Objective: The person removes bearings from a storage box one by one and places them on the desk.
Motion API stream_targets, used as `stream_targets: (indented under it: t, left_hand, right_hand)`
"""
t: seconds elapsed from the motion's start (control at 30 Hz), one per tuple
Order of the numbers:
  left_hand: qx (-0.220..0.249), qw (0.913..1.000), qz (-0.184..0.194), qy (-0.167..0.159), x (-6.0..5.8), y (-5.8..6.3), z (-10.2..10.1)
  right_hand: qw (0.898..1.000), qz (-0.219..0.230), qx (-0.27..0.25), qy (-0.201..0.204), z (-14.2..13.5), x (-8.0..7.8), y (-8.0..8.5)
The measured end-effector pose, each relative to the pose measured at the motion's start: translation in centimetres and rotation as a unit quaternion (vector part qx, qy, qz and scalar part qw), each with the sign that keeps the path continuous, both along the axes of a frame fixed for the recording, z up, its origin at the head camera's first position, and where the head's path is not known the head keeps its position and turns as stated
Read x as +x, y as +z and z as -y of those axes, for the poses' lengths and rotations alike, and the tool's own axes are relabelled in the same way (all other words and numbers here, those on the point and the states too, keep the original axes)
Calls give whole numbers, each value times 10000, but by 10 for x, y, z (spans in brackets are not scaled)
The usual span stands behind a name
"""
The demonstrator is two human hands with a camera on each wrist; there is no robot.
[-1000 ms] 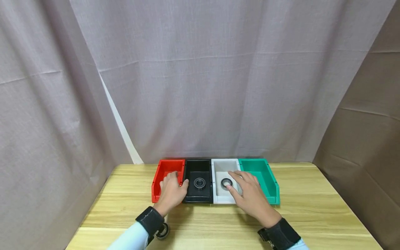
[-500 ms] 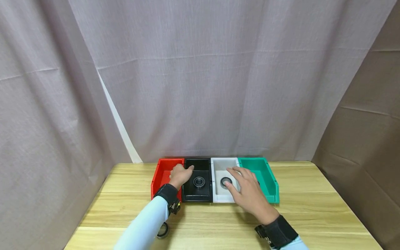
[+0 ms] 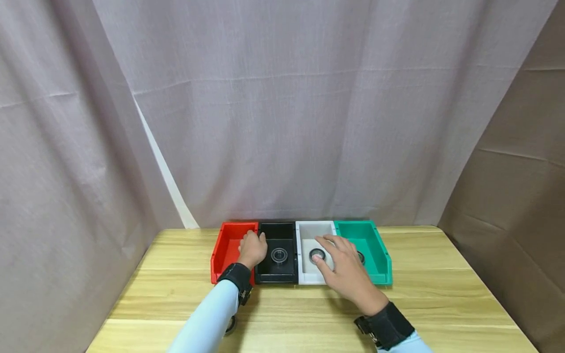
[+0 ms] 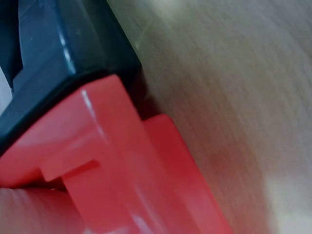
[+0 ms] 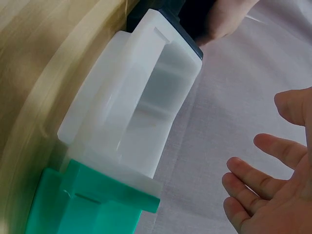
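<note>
My left hand (image 3: 253, 249) is over the wall where the red bin (image 3: 226, 247) meets the black bin (image 3: 276, 278). Its fingertips are hidden, so I cannot tell whether they hold anything. In the left wrist view, a bit of that hand (image 4: 34, 212) shows inside the red rim. My right hand (image 3: 346, 267) hovers over the white bin (image 3: 314, 229) and the near part of the green bin (image 3: 372, 245), fingers spread and holding nothing. Ball bearings lie in the black bin (image 3: 279, 255), the white bin (image 3: 317, 255) and the green bin, where one bearing (image 3: 361, 257) peeks out beside my hand.
Another bearing (image 3: 231, 325) lies on the wooden table (image 3: 291, 318), partly behind my left sleeve. The bins stand side by side near the back edge. Behind them hangs a grey curtain (image 3: 282, 122); a brown one (image 3: 512, 186) borders the right.
My left hand has moved from the red bin rightward and away from me to the red-black wall. The right hand has barely shifted; the bearing in the green bin has come into view.
</note>
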State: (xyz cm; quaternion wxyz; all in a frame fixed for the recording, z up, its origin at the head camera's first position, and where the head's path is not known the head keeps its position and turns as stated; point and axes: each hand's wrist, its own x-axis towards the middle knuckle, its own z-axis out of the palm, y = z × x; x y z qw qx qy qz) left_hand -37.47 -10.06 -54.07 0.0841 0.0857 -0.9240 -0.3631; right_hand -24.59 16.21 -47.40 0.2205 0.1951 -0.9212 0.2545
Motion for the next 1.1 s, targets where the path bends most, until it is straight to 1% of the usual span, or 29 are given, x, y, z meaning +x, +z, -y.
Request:
stream_targets:
  t: [0.1,0.17,0.2,0.33,0.43,0.5,0.57,0.63,0.7,0.8,0.93,1.0,1.03,1.1]
  left_hand:
    - [76,10000,38,-37,13,15,-3]
    - [131,9998,113,-68,20,27,-5]
    - [153,9998,110,-65,21,29,-5]
    - [138,9999,-5,64,9,11,-3]
    - [170,9997,-65,148,-6,-11,1]
    - [187,9997,4,142,-14,-22,4]
    - [164,9997,-20,150,-23,-34,6]
    - [118,9998,4,136,-29,-41,9]
    - [122,9998,7,139,-31,-43,11]
    - [275,9995,27,169,-27,-38,12]
    - [495,9986,11,176,-15,-25,9]
    - [477,9987,-5,159,-10,-18,7]
    - [494,9987,2,157,-8,-16,6]
    - [460,9988,12,166,-9,-16,4]
  right_hand:
    - [10000,90,41,7,3,0,-1]
    - [9999,96,66,0,5,0,-1]
    - [9999,102,85,-4,6,-1,-1]
    - [9997,180,189,-25,9,-1,0]
    - [9994,246,224,-55,11,-1,1]
    - [9994,251,227,-55,12,-1,0]
    - [9994,251,234,-48,12,0,-1]
    - [9994,248,224,-6,13,0,-3]
    - [9994,263,216,51,14,-1,-5]
    - [9993,281,207,139,17,-2,-7]
    - [9994,215,210,168,20,-4,-9]
    - [9995,183,186,168,21,-4,-10]
    - [9995,168,179,174,22,-5,-10]
    - [9995,138,179,220,24,-6,-9]
